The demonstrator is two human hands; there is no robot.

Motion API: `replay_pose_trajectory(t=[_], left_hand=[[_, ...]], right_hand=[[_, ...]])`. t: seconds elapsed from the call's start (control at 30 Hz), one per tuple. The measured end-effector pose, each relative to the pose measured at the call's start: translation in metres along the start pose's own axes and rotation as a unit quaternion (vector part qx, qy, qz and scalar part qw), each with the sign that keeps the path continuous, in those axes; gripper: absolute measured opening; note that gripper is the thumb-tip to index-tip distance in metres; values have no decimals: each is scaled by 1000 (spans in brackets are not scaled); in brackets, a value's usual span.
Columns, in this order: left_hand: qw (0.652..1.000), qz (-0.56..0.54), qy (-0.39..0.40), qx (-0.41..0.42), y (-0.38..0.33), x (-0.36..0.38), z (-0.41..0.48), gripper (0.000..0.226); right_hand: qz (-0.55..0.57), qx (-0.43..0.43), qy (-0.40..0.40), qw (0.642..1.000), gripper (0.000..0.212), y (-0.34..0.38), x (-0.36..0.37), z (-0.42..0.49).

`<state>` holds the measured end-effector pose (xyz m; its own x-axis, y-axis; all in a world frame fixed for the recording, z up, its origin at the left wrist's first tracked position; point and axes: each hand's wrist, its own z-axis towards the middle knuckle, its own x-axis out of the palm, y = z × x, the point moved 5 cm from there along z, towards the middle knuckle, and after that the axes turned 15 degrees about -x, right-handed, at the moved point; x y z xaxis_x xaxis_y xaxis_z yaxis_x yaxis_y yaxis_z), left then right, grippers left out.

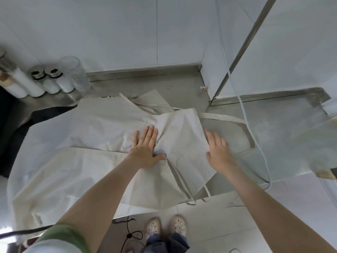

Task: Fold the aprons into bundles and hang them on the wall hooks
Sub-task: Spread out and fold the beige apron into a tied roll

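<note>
A cream apron [82, 161] lies spread across the steel counter [284, 128], its left and front parts hanging over the edges. Its top part [184, 136] is folded over toward the middle, and its straps [224, 117] trail to the right and down the front. My left hand [145, 148] lies flat with straight fingers pressing the folded part. My right hand [218, 152] is flat with spread fingers at the right edge of that fold, over cloth and bare counter. No wall hooks are in view.
Several white jars and a clear glass [45, 81] stand at the counter's back left. A white cord [255, 139] hangs down across the right side. A metal-edged white panel [246, 42] rises at the back right. A dark cloth [11, 128] lies at the left. My shoes [166, 227] show below.
</note>
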<state>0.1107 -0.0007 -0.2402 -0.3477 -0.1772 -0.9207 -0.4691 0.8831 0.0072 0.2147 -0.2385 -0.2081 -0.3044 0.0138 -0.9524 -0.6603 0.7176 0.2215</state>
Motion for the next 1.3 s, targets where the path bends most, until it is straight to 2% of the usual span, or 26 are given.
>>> replay_pose_trajectory(t=[0.07, 0.13, 0.23, 0.3, 0.37, 0.47, 0.57, 0.63, 0.7, 0.83, 0.93, 1.03, 1.1, 1.17, 1.3], left_hand=[[1000, 5, -1, 9, -12, 1, 0, 96], [1000, 11, -12, 6, -17, 3, -1, 91], [999, -30, -25, 27, -18, 2, -8, 84], [994, -95, -39, 45, -8, -6, -16, 89], [990, -118, -71, 38, 24, -12, -28, 80], [990, -88, -96, -54, 85, -19, -50, 61], [968, -87, -143, -187, 146, -19, -83, 65], [944, -96, -127, -290, 184, -13, -107, 75], [920, -116, -98, -362, 212, -4, -124, 83], [859, -192, -65, -470, 257, 10, -157, 92], [832, -222, 16, -508, 288, 23, -171, 90], [807, -291, 168, -486, 307, 41, -182, 57], [749, -422, 225, -459, 324, 51, -190, 32], [708, -535, 209, -411, 337, 55, -193, 18], [648, -691, 124, -295, 346, 45, -185, 20]], right_hand=[[-14, -81, -45, 996, 83, 17, -6, 4], [-3, -170, 12, 985, 77, 36, 7, 10], [7, -140, 190, 972, 61, 33, 44, 6], [-7, -114, 206, 972, 60, 24, 51, 2], [-26, -105, 195, 975, 60, 23, 47, 3], [-2, -57, 129, 990, 50, 33, 24, 14], [66, -64, 112, 989, 39, 68, 14, 27], [94, -101, 160, 977, 53, 102, 22, 28], [60, -131, 187, 972, 64, 127, 32, 28], [-7, -175, 119, 977, 52, 178, 26, 43], [2, -195, 148, 970, 56, 224, 30, 56], [-4, -186, 191, 964, 60, 244, 41, 58], [-48, -167, 197, 965, 61, 249, 49, 60], [-65, -128, 204, 968, 68, 250, 56, 60], [-96, -103, 165, 976, 63, 255, 57, 67]])
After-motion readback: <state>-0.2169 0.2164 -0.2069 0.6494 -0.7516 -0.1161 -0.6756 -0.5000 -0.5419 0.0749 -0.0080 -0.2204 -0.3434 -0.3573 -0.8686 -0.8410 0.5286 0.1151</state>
